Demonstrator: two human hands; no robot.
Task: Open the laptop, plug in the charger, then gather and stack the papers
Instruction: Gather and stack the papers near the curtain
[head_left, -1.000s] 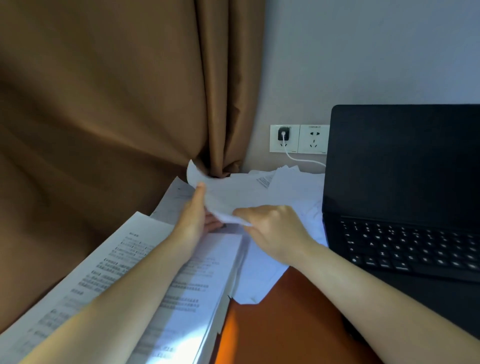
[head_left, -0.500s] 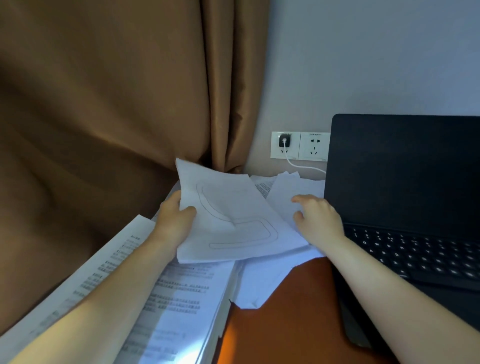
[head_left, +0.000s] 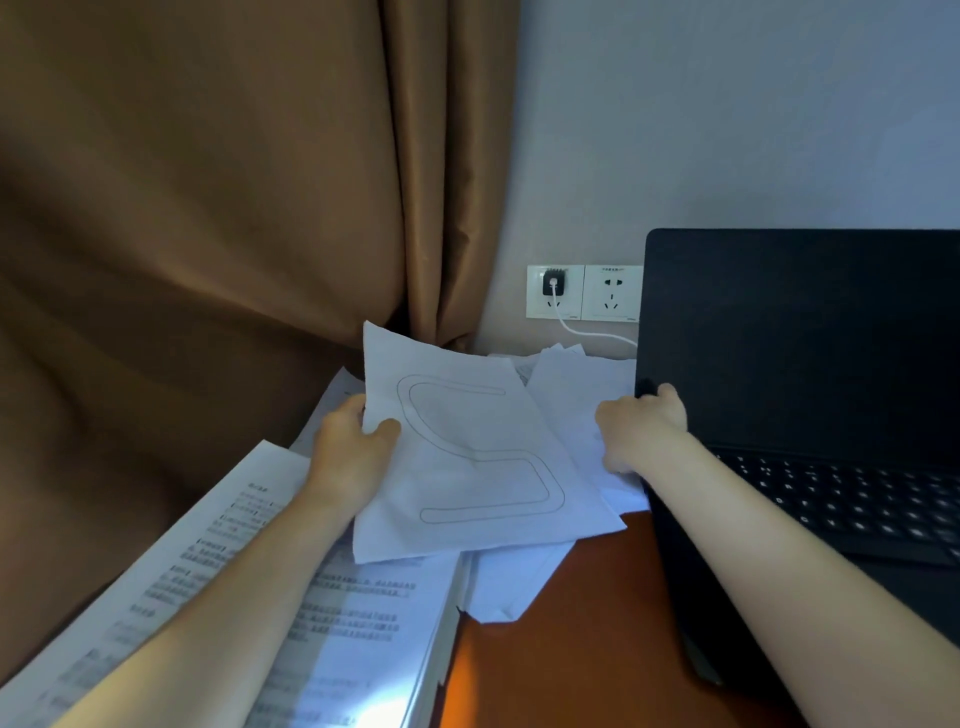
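Observation:
My left hand (head_left: 353, 447) grips the left edge of a white sheet with a curved line drawing (head_left: 478, 457), thumb on top, holding it tilted above the other papers. My right hand (head_left: 636, 428) lies on loose white sheets (head_left: 576, 400) beside the open black laptop (head_left: 800, 338), its fingertips curled against the laptop's left edge. A stack of printed pages (head_left: 322, 623) lies at the lower left under my left forearm. The black charger plug (head_left: 553, 285) sits in the wall socket, and its white cable (head_left: 592, 333) runs behind the laptop.
A brown curtain (head_left: 234, 208) hangs along the left and back. A second wall socket (head_left: 613, 292) is free beside the plug. The orange-brown desk top (head_left: 561, 649) shows between the papers and the laptop. More white sheets (head_left: 514, 582) poke out below the drawn one.
The left hand turned the drawn sheet face up and lifted it over the pile. The right hand let go of it and moved right to the sheets by the laptop's edge.

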